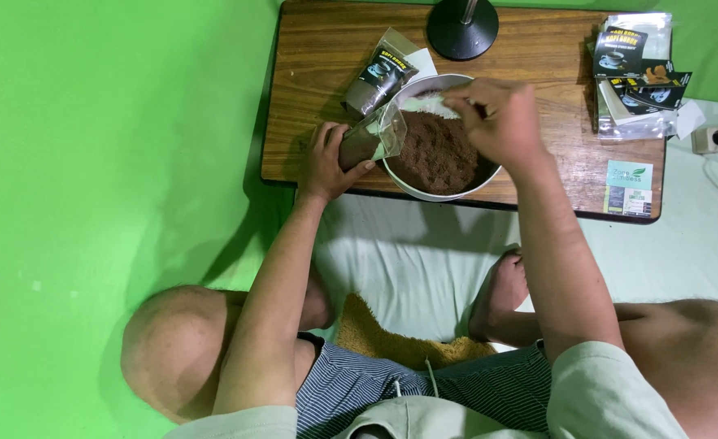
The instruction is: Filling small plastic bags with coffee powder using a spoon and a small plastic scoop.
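Gripping a small clear plastic pouch (373, 140) part-filled with brown powder, left hand (329, 161) fingers wrapped around it, at rim of round white bowl of brown powder (436, 154). Right hand (497, 122) above bowl, fingertips pinched together on something too small to tell. Beyond: filled dark-labelled pouch (379, 80), black round stand base (462, 28), low brown wooden table (538, 57).

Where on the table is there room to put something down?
Bare wood lies on the table between the black stand base and the packet stack, and at the left end near the corner. It is crowded around the bowl, where the left hand holds a pouch and the right hand reaches in.
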